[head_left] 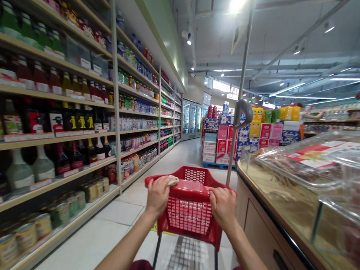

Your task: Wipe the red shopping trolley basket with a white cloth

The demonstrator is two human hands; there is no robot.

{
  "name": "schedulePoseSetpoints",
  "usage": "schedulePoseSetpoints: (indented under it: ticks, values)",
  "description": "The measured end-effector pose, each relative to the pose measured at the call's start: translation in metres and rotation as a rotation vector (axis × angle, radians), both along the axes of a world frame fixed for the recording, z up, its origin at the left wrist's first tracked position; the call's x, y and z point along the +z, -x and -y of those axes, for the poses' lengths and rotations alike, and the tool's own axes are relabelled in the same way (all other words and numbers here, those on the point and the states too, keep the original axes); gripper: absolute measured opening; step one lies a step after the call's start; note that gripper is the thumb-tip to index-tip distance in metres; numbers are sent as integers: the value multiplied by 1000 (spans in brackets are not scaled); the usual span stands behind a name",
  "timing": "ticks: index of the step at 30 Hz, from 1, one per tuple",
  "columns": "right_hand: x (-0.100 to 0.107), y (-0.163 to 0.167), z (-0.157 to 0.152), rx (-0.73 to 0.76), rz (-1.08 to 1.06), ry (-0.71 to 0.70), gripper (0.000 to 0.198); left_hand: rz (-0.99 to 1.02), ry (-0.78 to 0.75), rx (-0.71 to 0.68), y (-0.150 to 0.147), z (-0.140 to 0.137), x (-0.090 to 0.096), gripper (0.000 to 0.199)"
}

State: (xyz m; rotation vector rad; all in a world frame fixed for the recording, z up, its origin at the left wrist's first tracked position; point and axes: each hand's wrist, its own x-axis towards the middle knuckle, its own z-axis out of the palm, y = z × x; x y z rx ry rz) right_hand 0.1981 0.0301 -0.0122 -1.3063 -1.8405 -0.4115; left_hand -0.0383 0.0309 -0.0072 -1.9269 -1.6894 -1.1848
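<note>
In front of me stands a red plastic shopping cart (188,219) with lattice walls and dark legs. My left hand (159,193) is wrapped round the left part of its handlebar (191,191). A small crumpled whitish cloth or tissue (172,180) pokes out at that hand's fingers. Round the right part of the same bar my right hand (223,205) is closed. Through the lattice I make out no goods in the basket.
Shelves of bottles and cans (74,131) line the left side. A glass-fronted counter (287,193) with packaged food runs close on the right. Ahead, stacked boxes (223,142) stand on a blue pallet (216,165), near a metal pole (243,73). Glass-door fridges (191,117) are farther back.
</note>
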Motion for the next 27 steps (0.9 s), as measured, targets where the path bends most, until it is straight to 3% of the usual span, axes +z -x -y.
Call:
schedulePoseSetpoints:
  ticks: [4,9,14,16,19,21,27]
  values:
    - [-2,-4,1,12,26,-20,30,-132,-21,-180,-36,7,5,33]
    - [-3,-9,1,-18,-4,-27,30,-89,-46,-104,-46,7,7,31]
    - [-3,-15,0,-30,2,-22,29,-222,-86,-298,-84,10,5,30]
    - [-2,-18,0,-25,6,-21,30,-192,-84,-256,-77,9,5,30]
    - [-1,-18,1,-23,-9,-21,31,-54,-64,-49,-55,4,5,31]
    - [-1,-15,1,-32,-30,-29,31,-11,-50,13,-54,3,5,31]
    - [-1,-14,3,-14,-23,-40,30,-173,-60,-274,-110,11,6,30]
